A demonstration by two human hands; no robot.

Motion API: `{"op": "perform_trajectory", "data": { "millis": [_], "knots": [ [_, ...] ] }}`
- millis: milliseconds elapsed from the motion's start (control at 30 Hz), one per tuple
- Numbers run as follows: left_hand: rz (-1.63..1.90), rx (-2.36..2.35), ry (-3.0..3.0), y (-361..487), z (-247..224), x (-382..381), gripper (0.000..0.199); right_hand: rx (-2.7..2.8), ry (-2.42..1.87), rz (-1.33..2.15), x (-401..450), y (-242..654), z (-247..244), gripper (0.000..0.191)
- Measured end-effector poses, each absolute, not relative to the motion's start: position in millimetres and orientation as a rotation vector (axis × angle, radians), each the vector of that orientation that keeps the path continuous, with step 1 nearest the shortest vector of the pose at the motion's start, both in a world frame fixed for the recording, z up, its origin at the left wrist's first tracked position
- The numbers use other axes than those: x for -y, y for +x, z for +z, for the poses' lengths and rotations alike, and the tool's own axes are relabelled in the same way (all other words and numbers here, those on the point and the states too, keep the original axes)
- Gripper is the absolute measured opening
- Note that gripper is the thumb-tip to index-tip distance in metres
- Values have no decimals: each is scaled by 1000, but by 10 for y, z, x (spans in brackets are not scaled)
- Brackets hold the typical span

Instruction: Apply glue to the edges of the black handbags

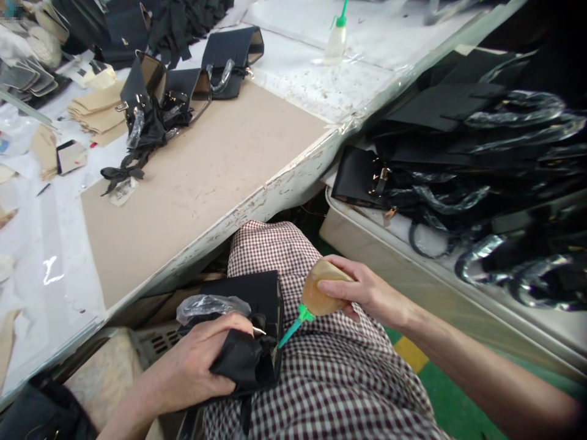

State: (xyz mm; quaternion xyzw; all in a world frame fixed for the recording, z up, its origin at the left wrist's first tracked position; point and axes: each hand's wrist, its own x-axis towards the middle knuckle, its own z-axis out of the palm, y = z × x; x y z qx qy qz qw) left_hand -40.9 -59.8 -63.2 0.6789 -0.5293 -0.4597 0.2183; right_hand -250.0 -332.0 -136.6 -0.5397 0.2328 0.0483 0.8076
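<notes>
Holding: the left hand (197, 360) grips a small black bag (250, 342) that rests on the person's lap, the fingers curled around its folded black flap and the thumb pressed on top.
Right hand: the right hand (362, 290) squeezes a soft amber glue bottle (321, 287), the fingers wrapped over it and the thumb under it.
Nozzle: the green nozzle (293, 327) of the bottle points down and left, and its tip is touching or just beside the open edge of the bag (I cannot tell which one).
Bag position: the bag lies on the checked red and white cloth (330, 379) over the lap, below the edge of the desk (257, 205), with its plastic-wrapped handle (206, 305) just above the left hand.
Desk top: a brown cardboard sheet (202, 183) covers the near part of the desk.
Far side of desk: several more black bags (183, 91) stand open behind the cardboard, some with handles in clear plastic, and a stack of tan pieces (96, 110) lies left of them.
Second bottle: a pale bottle with green cap (336, 40) stands on the white part of the desk, well apart from both hands.
Right side: a light bin (413, 244) holds many black bags with wrapped handles (481, 153), piled up close to the right arm.
Floor: a green floor with a yellow mark (413, 354) shows under the right forearm.
</notes>
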Motion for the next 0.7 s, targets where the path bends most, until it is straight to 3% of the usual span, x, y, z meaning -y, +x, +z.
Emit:
{"op": "perform_trajectory", "data": {
  "millis": [700],
  "knots": [
    [-1224, 1448, 1860, -395, -580, 678, 47, -555, -1080, 37, 3127, -2711, -1120, 39]
  ]
}}
